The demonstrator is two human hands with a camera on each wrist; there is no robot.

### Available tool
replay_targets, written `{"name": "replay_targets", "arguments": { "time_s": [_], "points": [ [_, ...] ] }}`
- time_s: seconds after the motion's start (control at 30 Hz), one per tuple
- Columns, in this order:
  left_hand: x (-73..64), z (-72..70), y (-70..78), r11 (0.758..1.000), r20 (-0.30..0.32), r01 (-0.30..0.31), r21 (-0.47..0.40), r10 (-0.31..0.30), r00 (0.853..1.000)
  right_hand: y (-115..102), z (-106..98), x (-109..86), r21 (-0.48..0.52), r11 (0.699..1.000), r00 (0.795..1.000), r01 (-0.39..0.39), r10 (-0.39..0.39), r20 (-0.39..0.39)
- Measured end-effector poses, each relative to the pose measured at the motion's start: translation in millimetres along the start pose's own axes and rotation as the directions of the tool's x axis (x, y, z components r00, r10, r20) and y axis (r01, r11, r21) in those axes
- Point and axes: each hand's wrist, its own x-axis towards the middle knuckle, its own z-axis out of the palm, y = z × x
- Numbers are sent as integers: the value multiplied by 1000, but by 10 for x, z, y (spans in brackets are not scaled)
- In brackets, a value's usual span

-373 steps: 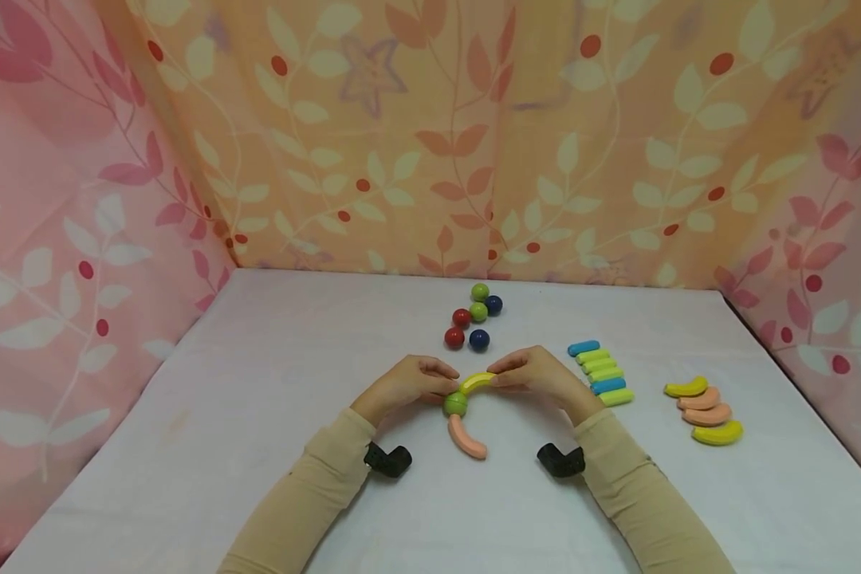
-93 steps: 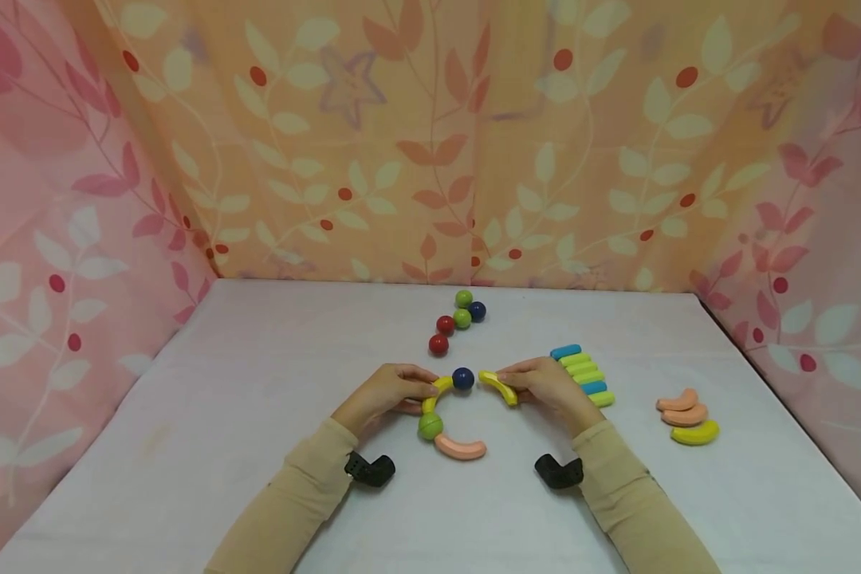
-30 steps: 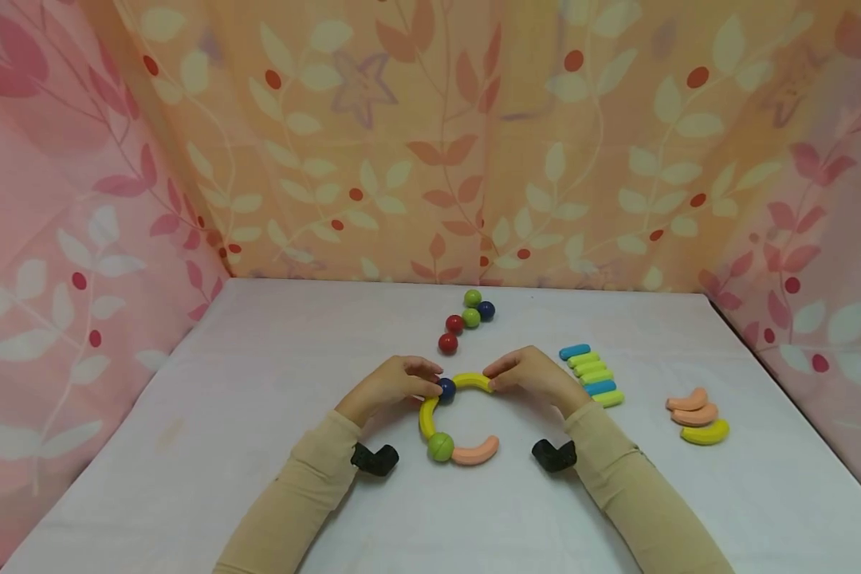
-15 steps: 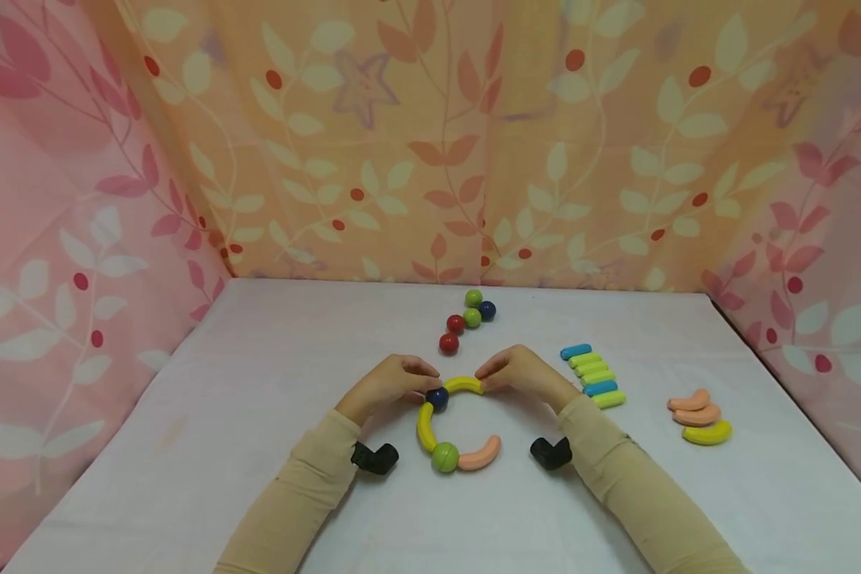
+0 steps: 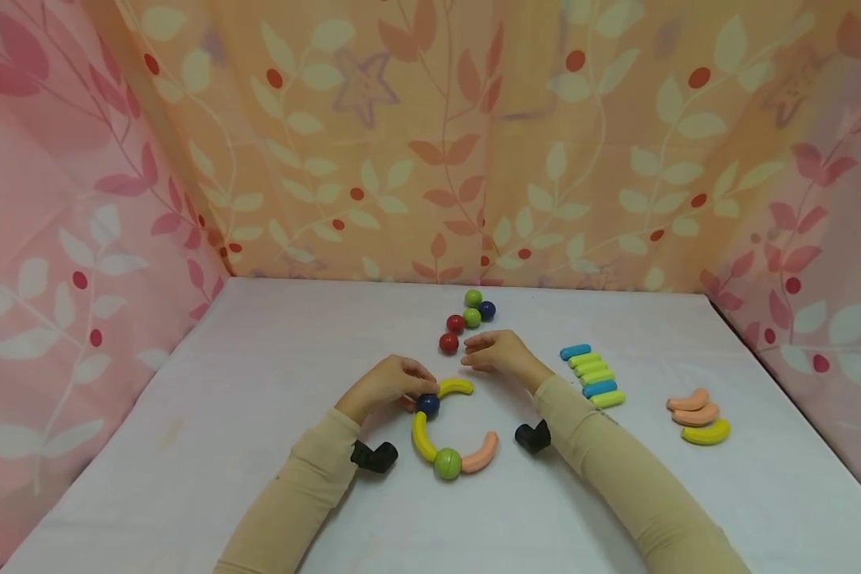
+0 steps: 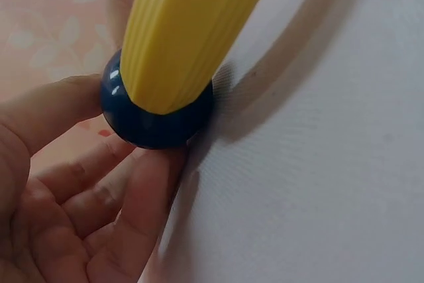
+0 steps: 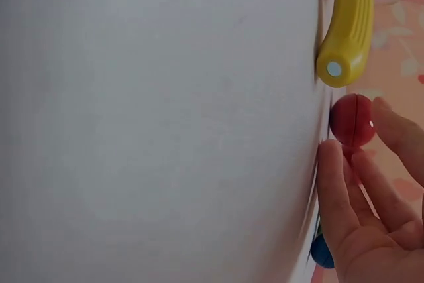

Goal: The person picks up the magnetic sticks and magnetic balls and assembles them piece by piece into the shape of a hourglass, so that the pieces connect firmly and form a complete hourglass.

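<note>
My left hand (image 5: 387, 387) pinches a dark blue ball (image 5: 427, 406) between thumb and fingers; the left wrist view shows the ball (image 6: 156, 124) against a ridged yellow rod. That ball joins an upper curved yellow rod (image 5: 456, 387) and a lower curved yellow rod (image 5: 422, 437). A green ball (image 5: 448, 464) and a curved pink rod (image 5: 481, 453) continue the C-shaped chain. The right hand (image 5: 498, 351) holds nothing, its parted fingers close to the nearer red ball (image 5: 448, 343). A pale disc marks the free end of the yellow rod (image 7: 344, 57) in the right wrist view.
Behind the near red ball lie another red ball (image 5: 455, 324), two green balls (image 5: 472, 317) and a dark blue ball (image 5: 486, 311). Several straight blue and lime rods (image 5: 594, 376) are lined up at right. Farther right are pink rods (image 5: 696, 414) and a yellow rod (image 5: 706, 432).
Over several seconds a blue ball and a second yellow rod joined the chain. Since half a second ago my right hand has let go of that rod and moved back towards the red ball.
</note>
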Motion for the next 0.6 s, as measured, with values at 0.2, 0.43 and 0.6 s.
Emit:
{"name": "replay_targets", "arguments": {
  "time_s": [0.2,0.43,0.6],
  "points": [
    [-36,-1,-24,998,27,56,25,-57,998,-6,122,134,68,997,1000,21,-21,4],
    [-36,-30,-44,999,36,51,9,-52,998,-108,222,248,-1,1000,999,14,-14,-47],
    [-14,-44,-20,1000,24,28,-4,-28,999,-199,232,264,-117,992,995,46,-55,-77]
  ]
}}
